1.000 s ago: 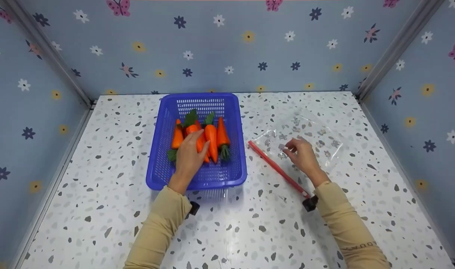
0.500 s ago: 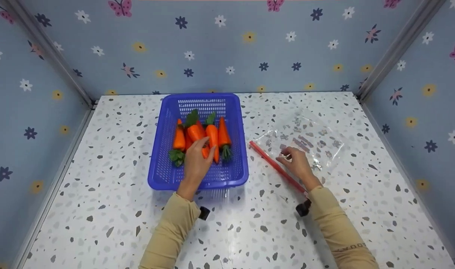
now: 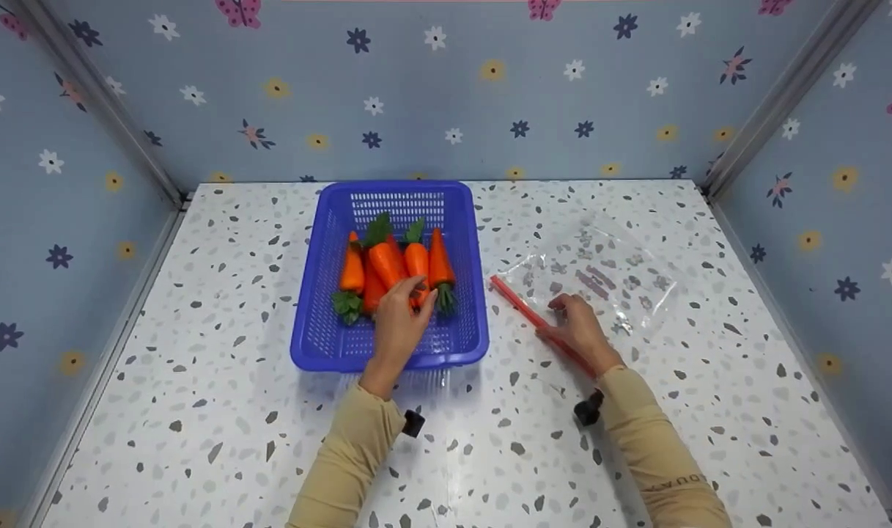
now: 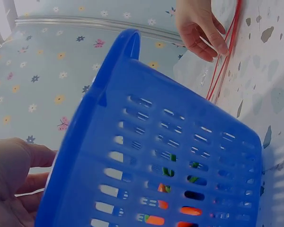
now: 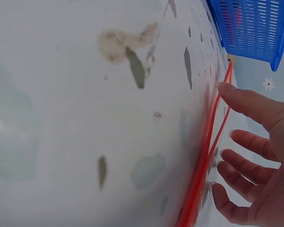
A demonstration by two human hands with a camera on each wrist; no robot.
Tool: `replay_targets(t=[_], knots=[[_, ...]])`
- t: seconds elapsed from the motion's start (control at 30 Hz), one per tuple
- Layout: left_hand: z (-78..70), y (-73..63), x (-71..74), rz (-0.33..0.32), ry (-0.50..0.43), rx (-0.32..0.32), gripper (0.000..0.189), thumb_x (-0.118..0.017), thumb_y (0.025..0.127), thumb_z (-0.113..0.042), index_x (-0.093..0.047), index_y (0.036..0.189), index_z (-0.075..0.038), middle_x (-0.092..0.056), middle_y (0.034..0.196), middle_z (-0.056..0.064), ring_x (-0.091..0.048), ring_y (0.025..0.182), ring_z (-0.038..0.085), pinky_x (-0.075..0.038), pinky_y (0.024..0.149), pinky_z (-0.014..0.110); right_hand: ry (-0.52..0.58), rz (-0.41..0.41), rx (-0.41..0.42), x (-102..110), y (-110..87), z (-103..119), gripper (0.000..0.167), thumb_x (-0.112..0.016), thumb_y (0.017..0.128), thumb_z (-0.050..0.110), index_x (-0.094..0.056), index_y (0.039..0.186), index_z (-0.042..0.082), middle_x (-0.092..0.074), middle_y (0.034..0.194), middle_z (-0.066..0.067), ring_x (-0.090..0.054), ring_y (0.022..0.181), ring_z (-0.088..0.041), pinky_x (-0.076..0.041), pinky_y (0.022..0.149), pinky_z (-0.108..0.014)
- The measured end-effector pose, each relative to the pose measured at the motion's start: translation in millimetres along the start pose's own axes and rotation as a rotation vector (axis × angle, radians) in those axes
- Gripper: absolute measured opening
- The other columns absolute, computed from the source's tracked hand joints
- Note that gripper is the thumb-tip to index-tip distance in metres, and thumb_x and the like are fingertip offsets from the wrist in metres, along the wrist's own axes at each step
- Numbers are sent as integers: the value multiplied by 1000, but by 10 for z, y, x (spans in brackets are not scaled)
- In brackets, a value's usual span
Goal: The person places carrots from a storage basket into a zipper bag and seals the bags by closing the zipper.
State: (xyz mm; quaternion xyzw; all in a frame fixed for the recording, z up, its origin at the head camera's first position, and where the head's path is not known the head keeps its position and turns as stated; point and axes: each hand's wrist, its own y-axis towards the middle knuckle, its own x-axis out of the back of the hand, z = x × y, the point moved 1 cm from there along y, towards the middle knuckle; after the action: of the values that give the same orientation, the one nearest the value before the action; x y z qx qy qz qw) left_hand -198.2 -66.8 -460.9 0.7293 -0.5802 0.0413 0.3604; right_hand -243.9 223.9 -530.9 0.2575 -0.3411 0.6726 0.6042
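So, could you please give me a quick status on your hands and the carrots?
Left hand over carrots. Right hand by red strip. Carrots inside blue basket. No visible obstruction.

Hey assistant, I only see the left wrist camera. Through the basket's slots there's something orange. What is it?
Observer: Carrots, some with leafy green tops, lying in the blue basket.
Operator: Where is the left hand, seen from above?
Observer: The head view shows the left hand over the near half of the basket, close to the carrots; contact is unclear.
Operator: And the clear sheet beside the right hand?
Observer: It's a clear bag with small prints scattered across it.
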Motion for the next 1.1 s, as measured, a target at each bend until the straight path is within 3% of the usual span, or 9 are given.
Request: replay_targets(t=[0.13,0.47,0.67,0.83,0.97,1.1], knots=[[-4,-12,-25,6,-24,-9,24,-63,82,-11,-62,101,3,-62,87,14,-58,76,24,-47,68,35,-18,23,-35,8,9,8,49,-76,68,22,-53,108,6,-49,100,-9,-46,90,-23,-38,81,-37],[-65,-60,-61,19,-84,-7,23,-63,82,-8,-62,101,4,-62,87,15,-57,78,24,-47,71,38,-40,104,-9,88,25,69,34,-68,78,22,-56,106,6,-54,102,-9,-48,95,-24,-39,84,-39],[-131,-93,-101,32,-71,5,25,-63,82,-11,-62,104,3,-62,96,15,-58,87,25,-46,77,35,-76,140,100,136,25,71,20,-61,82,13,-60,97,1,-58,89,-10,-53,81,-22,-43,72,-36],[-197,-107,-123,34,-56,17,26,-62,83,-12,-61,104,2,-62,98,14,-57,88,23,-45,78,34,-86,106,212,197,-2,67,15,-55,82,4,-63,93,-3,-60,81,-12,-55,74,-23,-45,66,-36],[-243,-122,-146,42,-48,11,25,-61,84,-13,-61,105,1,-62,100,12,-57,90,21,-45,81,32,-87,97,238,238,-32,82,16,-53,83,1,-64,94,-4,-62,83,-13,-56,73,-23,-46,64,-36],[-274,-148,-170,40,-41,-8,24,-61,84,-13,-62,104,-1,-62,99,10,-57,91,18,-44,82,30,-16,115,235,250,-66,114,16,-53,84,0,-63,96,-6,-61,80,-16,-58,64,-26,-46,53,-31]])
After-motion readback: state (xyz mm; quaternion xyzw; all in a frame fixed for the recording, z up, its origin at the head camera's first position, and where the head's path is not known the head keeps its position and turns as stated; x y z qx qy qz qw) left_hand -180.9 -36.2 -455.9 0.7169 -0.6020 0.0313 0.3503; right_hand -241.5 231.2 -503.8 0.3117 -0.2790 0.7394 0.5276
